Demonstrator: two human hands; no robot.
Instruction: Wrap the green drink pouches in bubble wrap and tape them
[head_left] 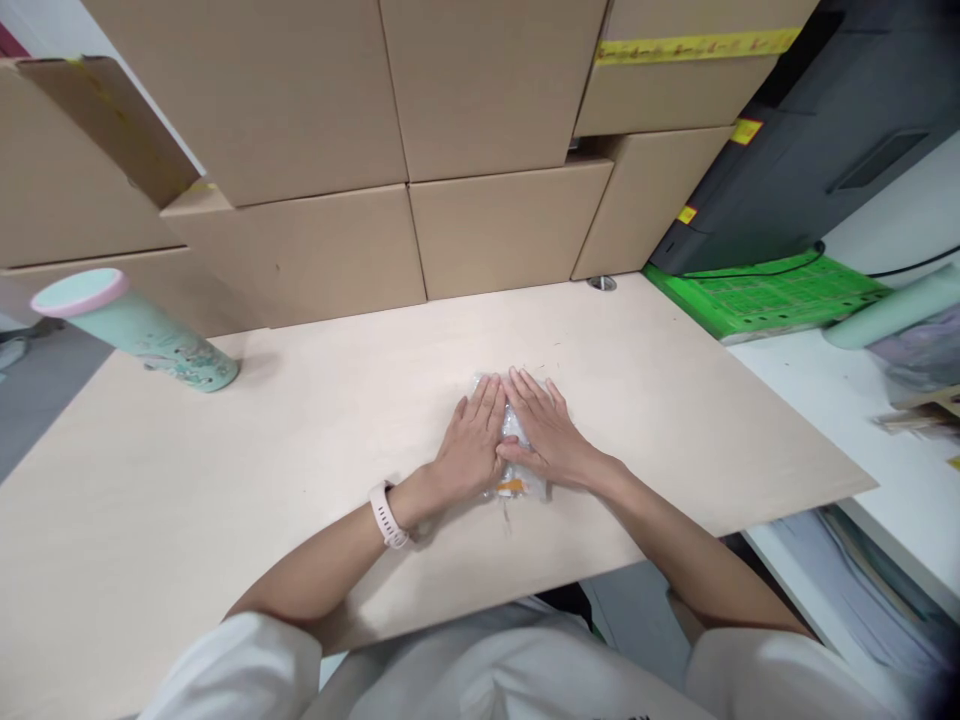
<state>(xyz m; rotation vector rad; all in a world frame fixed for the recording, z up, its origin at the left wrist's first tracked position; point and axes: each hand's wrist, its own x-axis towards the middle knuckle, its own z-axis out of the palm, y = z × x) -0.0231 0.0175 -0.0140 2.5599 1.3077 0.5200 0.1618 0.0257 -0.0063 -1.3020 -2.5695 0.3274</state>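
A small clear plastic packet [512, 425] lies flat on the wooden tabletop [322, 420], with an orange mark near its lower edge. My left hand [474, 440] rests palm down on its left side, fingers stretched out and pointing away from me. On its right side my right hand [546, 430] lies flat too, its thumb reaching across toward the left hand. The fingertips of both hands almost meet at the packet's far edge. Most of the packet is hidden beneath the hands, and what it contains I cannot make out. A pale wristband sits on my left wrist.
Stacked cardboard boxes [495, 230] wall off the table's far side. At the left stands a mint-green tumbler [176, 340] with a pink rim. A green plastic crate [780, 290] sits at the right under a dark grey case [810, 150], beside a white surface [847, 400].
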